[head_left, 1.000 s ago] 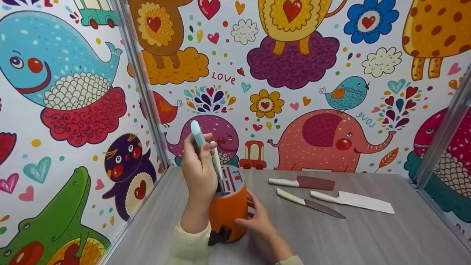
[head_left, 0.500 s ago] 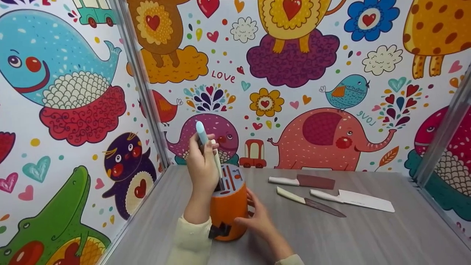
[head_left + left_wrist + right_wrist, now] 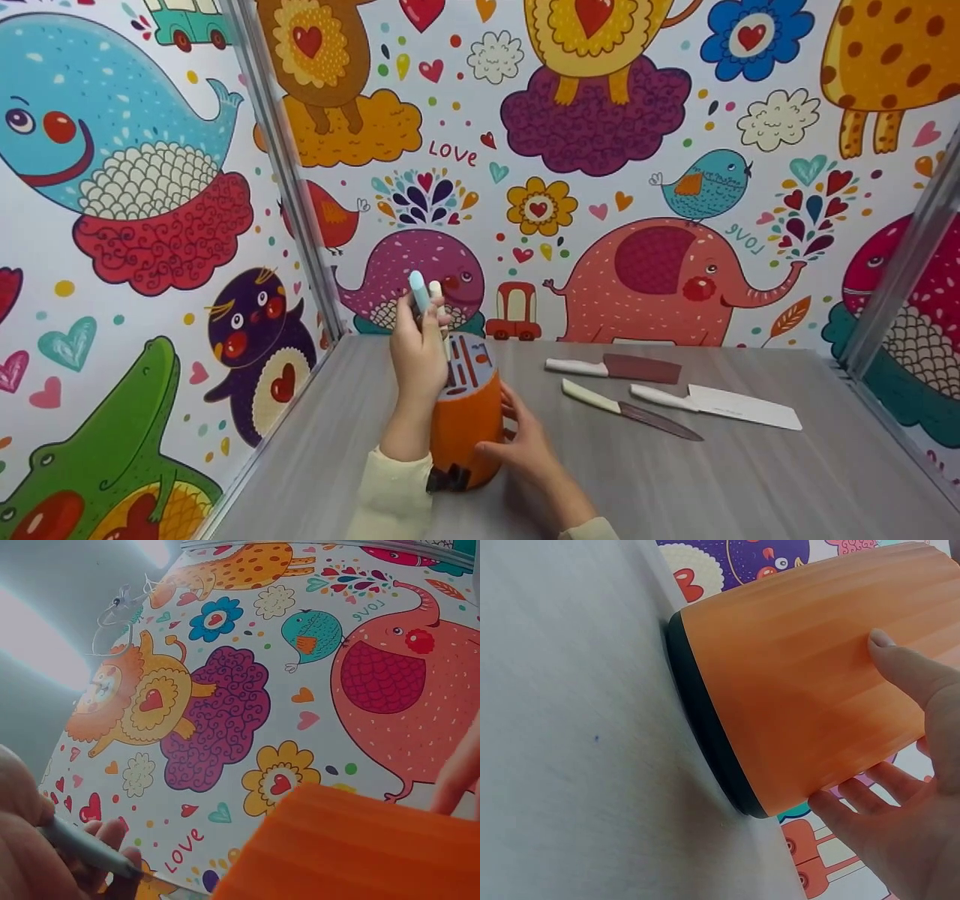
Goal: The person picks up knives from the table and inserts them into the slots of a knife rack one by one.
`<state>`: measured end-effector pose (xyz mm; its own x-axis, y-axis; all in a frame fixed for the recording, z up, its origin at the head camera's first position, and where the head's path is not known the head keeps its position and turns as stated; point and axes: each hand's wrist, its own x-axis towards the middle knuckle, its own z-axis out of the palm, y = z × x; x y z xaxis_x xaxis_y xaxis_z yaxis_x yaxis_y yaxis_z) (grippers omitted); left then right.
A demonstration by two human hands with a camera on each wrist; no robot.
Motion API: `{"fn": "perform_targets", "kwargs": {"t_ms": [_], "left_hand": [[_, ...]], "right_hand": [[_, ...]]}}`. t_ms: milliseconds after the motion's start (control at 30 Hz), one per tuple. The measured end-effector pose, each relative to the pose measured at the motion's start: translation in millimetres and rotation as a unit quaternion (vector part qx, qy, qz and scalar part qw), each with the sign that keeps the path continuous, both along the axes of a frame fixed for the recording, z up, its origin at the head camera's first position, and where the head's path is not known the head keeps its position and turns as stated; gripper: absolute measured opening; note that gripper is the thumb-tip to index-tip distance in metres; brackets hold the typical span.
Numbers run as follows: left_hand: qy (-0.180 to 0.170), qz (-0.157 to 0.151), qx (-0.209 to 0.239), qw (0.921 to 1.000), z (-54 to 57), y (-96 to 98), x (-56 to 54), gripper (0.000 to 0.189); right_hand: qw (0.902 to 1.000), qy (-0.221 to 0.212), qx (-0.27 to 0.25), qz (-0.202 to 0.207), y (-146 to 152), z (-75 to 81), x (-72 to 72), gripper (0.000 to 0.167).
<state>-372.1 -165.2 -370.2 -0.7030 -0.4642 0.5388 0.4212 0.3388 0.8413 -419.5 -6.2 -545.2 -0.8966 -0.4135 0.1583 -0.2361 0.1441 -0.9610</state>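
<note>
Blue-handled knife [image 3: 418, 283] has dropped a bit lower since the earlier frame, just left of centre, with the left hand [image 3: 420, 356] curled round its handle; can't tell if the blade's in a slot. Right hand [image 3: 529, 448] is half open, cupped round the orange knife block [image 3: 466, 431] standing on the table [image 3: 675, 487], lower centre.

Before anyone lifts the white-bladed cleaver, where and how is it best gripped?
Probably by its white handle, from above: the white-bladed cleaver lies flat, handle nearest the orange knife block, with the cream-handled knife close on the near side.
</note>
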Motion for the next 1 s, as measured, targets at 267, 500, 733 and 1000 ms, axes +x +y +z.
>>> {"fn": "perform_targets", "kwargs": {"t_ms": [267, 500, 733, 1000], "left_hand": [[-0.047, -0.008, 0.011, 0.9988, -17.2, 1.2, -3.6, 0.041], [-0.070, -0.014, 0.024, 0.9972, -25.4, 2.6, -3.5, 0.041], [-0.068, -0.010, 0.018, 0.9975, -30.4, 3.8, -1.9, 0.039], [-0.099, -0.015, 0.015, 0.9949, -35.8, 3.9, 0.4, 0.043]], "right_hand": [[0.9999, 0.006, -0.009, 0.007, -0.6, -1.4, 0.7, 0.107], [0.9997, 0.005, -0.022, 0.011, -0.4, -1.6, 0.5, 0.105], [0.9993, 0.003, -0.035, 0.011, -0.2, -2.1, 2.1, 0.106], [0.9996, 0.001, -0.027, 0.003, -1.0, -2.9, 2.3, 0.105]]}}
